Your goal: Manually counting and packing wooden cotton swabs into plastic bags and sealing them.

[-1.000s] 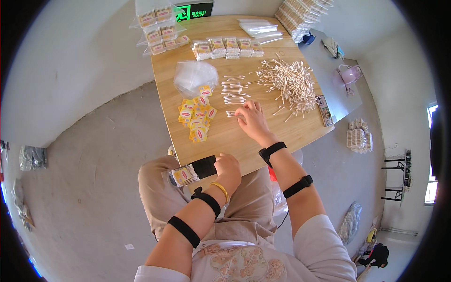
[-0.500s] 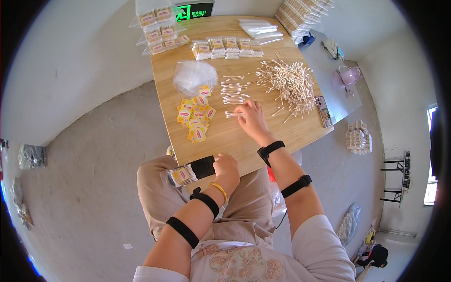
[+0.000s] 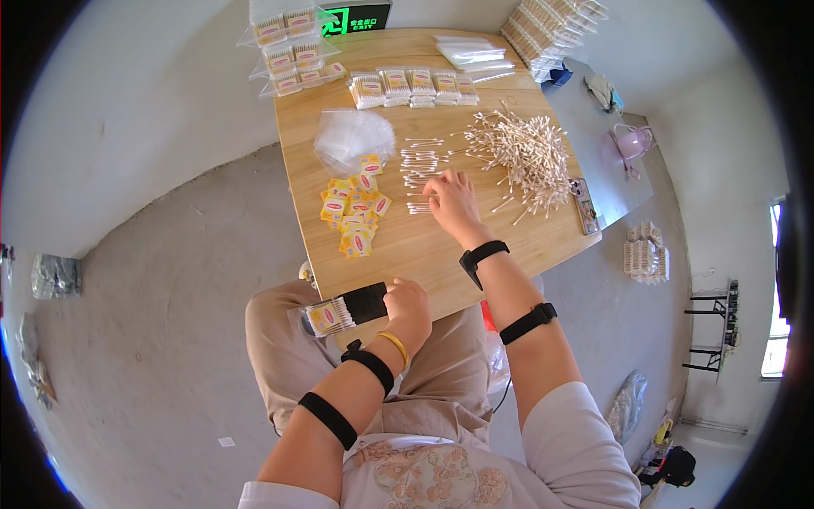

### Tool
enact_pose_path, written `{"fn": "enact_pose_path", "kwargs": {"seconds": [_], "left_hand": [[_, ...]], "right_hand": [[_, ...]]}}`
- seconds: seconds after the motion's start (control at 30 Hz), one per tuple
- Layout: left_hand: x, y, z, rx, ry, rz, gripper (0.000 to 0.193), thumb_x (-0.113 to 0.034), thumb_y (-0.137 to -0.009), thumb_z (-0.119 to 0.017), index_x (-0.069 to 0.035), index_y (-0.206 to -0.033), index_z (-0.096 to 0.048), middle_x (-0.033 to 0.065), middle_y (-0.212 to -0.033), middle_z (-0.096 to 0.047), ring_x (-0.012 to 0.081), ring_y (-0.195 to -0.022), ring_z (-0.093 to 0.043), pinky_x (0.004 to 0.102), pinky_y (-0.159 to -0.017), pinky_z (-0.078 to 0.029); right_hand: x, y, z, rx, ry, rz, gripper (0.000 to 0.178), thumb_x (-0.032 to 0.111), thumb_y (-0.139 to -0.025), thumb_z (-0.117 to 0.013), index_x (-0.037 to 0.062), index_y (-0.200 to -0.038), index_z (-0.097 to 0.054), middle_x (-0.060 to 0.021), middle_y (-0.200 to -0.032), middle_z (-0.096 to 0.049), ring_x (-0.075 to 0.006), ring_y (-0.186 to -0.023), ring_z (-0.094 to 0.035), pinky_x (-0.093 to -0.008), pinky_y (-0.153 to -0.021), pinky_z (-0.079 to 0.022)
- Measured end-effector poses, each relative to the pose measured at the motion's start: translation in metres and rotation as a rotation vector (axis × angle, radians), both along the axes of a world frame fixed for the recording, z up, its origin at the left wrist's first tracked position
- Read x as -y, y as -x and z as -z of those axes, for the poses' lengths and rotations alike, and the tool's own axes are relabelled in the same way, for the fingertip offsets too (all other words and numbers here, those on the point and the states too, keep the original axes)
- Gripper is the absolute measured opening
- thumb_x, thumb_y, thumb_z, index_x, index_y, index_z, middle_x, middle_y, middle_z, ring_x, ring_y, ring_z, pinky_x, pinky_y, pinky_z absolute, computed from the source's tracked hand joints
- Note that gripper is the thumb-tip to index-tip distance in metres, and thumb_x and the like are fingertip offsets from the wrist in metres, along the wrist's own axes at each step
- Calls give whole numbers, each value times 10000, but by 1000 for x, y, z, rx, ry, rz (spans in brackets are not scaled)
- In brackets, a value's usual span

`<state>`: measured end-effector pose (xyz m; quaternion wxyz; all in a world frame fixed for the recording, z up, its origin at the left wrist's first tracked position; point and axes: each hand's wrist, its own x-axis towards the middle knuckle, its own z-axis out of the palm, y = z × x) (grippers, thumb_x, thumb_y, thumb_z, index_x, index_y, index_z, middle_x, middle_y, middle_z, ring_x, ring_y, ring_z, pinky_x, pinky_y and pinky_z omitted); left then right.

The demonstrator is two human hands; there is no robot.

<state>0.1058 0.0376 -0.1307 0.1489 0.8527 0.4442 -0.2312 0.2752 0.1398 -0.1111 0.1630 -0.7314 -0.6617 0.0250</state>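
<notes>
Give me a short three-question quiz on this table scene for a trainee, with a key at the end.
1. True or false: the pile of loose swabs lies to the right of the yellow cards.
2. Which is nearest the right hand? A: the green sign. B: the rows of swabs. C: the clear bags.
3. Fill in: the packet near the left hand shows yellow printing and ____.

Key: 1 true; 2 B; 3 cotton swabs.

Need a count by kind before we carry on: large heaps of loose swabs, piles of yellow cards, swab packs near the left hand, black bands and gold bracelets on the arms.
Large swab heap: 1
Yellow card pile: 1
Swab pack near the left hand: 1
Black bands: 4
Gold bracelet: 1
Total: 8
</notes>
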Motion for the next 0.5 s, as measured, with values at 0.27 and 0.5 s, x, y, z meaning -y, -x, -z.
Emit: {"fn": "enact_pose_path", "kwargs": {"seconds": [0.27,0.5], "left_hand": [[-3,-1,-6,-6,42,-2,647,-388,-685,-847,-2,-1147,-609,128,-1092,-600,235,-1033,-621,295,-795,-560],[-3,0,-11,10,26,-20,629,-362,-690,-841,-1,-1151,-610,128,-1082,-602,227,-1002,-636,285,-768,-565]], "right_hand": [[-5,-1,-1,-16,-93,-12,143,41,-798,-640,154,-876,-680,-38,-999,-567,-271,-1030,-523,-422,-869,-423],[-15,3,-3,36,5,-17,204,37,-801,-633,175,-933,-706,-37,-1018,-573,-269,-1045,-524,-422,-888,-422]]}}
